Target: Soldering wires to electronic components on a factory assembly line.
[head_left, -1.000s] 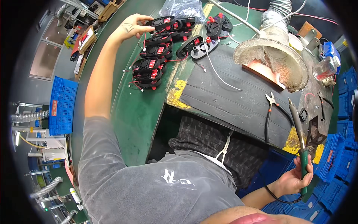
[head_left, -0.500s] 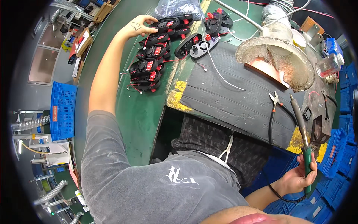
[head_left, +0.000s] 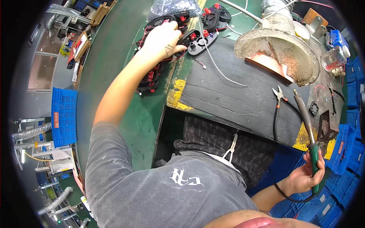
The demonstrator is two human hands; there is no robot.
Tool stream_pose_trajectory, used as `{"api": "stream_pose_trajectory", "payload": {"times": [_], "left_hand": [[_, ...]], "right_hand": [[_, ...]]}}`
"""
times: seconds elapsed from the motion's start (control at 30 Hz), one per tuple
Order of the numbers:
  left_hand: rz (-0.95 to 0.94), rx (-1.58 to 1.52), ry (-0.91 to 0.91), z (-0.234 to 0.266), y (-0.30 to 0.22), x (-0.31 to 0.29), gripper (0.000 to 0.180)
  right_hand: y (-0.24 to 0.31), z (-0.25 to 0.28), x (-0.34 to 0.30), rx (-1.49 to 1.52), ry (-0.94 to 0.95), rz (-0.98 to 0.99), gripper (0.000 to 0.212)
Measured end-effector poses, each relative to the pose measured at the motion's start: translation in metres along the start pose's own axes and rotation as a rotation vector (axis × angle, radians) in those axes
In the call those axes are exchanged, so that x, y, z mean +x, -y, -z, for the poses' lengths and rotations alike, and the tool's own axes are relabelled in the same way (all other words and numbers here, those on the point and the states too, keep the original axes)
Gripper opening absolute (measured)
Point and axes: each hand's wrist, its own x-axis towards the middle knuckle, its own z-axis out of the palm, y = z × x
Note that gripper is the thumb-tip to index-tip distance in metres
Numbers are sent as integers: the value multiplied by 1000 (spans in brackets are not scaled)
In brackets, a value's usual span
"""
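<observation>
White lettering marks the shirt; the right grip clasps an iron; the left grip, hold unclear, covers casings.

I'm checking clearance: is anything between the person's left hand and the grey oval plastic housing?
Yes: a black oval plastic housing lies between the left hand and the grey oval plastic housing; whether the hand touches it is unclear. A thin white cable also crosses the grey one.

Faded grey short-sleeved shirt with white print; just beyond the shirt, shadowed, seemingly patterned dark trousers, white drawstring. Left hand bears a drawn mark.
</observation>
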Motion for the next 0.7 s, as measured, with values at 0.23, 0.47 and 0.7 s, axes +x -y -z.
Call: {"api": "stream_pose_trajectory", "payload": {"times": [0.23, 0.47, 0.7], "left_hand": [[258, -347, -121, -6, 0, -10, 35], [513, -769, -191, 31, 16, -15, 40], [489, -1198, 143, 88, -37, -28, 27]], "right_hand": [[1, 7, -4, 31, 43, 6, 37], [0, 12, -4, 50, 62, 8, 37], [1, 9, -4, 93, 12, 4, 38]]}}
